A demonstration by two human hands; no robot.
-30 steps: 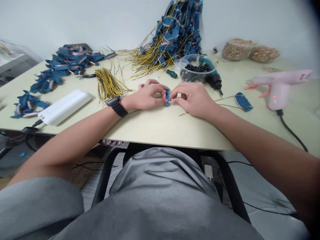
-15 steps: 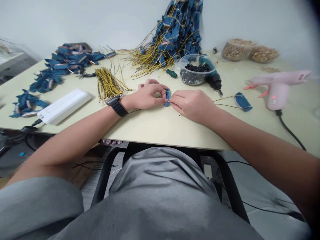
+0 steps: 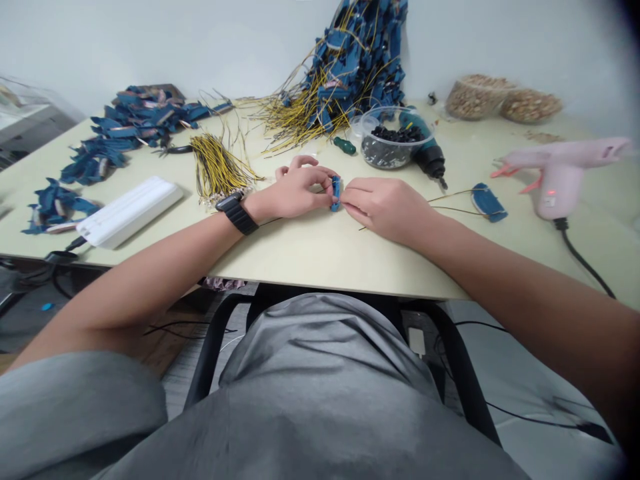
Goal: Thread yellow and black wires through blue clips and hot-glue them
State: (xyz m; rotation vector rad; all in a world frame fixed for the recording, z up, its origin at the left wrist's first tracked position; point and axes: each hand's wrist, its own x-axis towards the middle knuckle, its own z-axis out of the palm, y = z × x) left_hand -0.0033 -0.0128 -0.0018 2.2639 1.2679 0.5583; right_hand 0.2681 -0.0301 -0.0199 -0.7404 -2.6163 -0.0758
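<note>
My left hand point(image 3: 307, 190) rests on the table with thumb and index finger closed on a small blue piece point(image 3: 336, 193), held on its edge. Just right of it, my right hand point(image 3: 383, 205) is pinched, its fingertips at the piece's right side. What lies between those fingertips is too small to make out. A dark wire end pokes out below my right hand. Further right lies another blue piece point(image 3: 489, 203) with two thin wires point(image 3: 450, 197) running toward my right wrist.
Behind my hands are a bundle of yellow and black wires point(image 3: 217, 167), a tub of black parts point(image 3: 393, 143), a drill point(image 3: 430, 159) and a large heap of wired blue pieces point(image 3: 357, 67). A white power bank point(image 3: 131, 210) lies left, a pink glue gun point(image 3: 560, 170) right.
Both hands keep almost the same place and grip around the small blue piece. The whole view has shifted very slightly.
</note>
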